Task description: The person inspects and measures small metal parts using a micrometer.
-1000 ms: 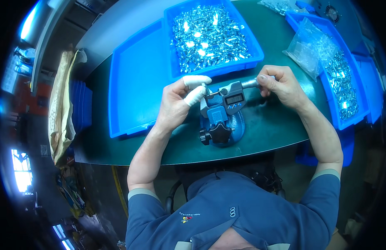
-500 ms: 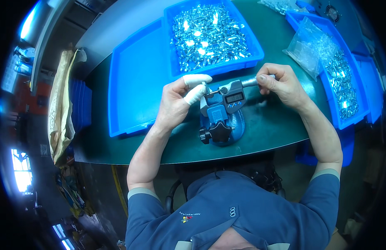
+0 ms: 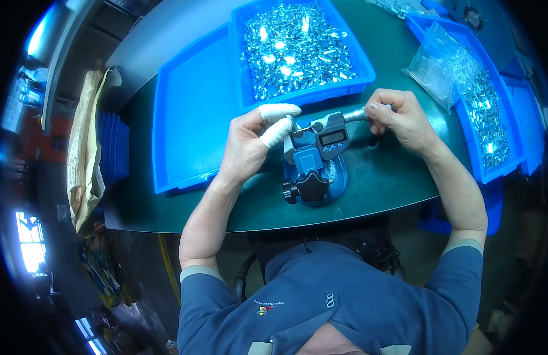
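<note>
A digital micrometer (image 3: 333,137) is clamped in a blue stand (image 3: 330,183) with black knobs, near the table's front edge. My left hand (image 3: 250,142) has white covers on thumb and forefinger. Those two fingers pinch a small metal part (image 3: 293,125) at the micrometer's jaw; the fingertips hide much of it. On the other side, my right hand (image 3: 401,118) is closed round the end of the micrometer's silver thimble (image 3: 358,115). The display faces up toward me.
Behind the micrometer, a blue tray (image 3: 244,97) holds many shiny metal parts. A shallow blue tray (image 3: 194,118) lies to its left. At the right, another blue tray (image 3: 463,127) holds metal parts and a clear plastic bag (image 3: 433,68). Brown paper (image 3: 84,154) stands at the left edge.
Both hands hold nearly the same place and grip on the micrometer and the small part. No clear movement shows beyond a very slight shift of the view.
</note>
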Demonstrator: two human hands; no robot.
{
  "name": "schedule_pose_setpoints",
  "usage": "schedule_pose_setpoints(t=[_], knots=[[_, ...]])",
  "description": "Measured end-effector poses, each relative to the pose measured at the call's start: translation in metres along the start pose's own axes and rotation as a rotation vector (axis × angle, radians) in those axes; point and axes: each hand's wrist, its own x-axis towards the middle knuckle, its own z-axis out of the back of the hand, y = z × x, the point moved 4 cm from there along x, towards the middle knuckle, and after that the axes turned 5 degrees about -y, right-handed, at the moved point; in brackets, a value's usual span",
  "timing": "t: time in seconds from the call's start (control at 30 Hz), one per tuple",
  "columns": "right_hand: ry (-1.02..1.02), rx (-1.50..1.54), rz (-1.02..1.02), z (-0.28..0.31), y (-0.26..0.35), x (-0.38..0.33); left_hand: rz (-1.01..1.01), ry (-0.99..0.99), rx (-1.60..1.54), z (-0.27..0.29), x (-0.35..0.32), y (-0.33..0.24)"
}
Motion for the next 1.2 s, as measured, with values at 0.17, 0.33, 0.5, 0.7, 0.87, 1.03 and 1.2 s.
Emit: schedule_pose_setpoints(t=[0.17,0.33,0.5,0.7,0.87,1.03,1.2], knots=[[-0.001,0.013,-0.015,-0.001,-0.001,0.0,0.001,0.017,-0.009,0.001,0.0,0.001],[-0.003,0.007,-0.013,0.001,-0.003,0.0,0.008,0.01,-0.016,0.0,0.0,0.001],[0.002,0.02,-0.008,0.0,0.0,0.0,0.004,0.002,-0.004,-0.001,0.0,-0.001],[-0.008,0.068,-0.002,-0.002,0.002,0.0,0.043,0.004,-0.035,0.0,-0.001,-0.002],[-0.011,0.029,0.015,0.0,0.001,-0.002,-0.046,-0.131,0.002,0.02,0.009,-0.001],[-0.015,0.029,0.006,-0.001,0.006,-0.003,-0.039,-0.448,0.454,0.093,0.026,-0.002],[-0.001,0.078,0.004,-0.002,0.009,-0.002,0.057,-0.598,0.958,0.113,0.028,-0.006]])
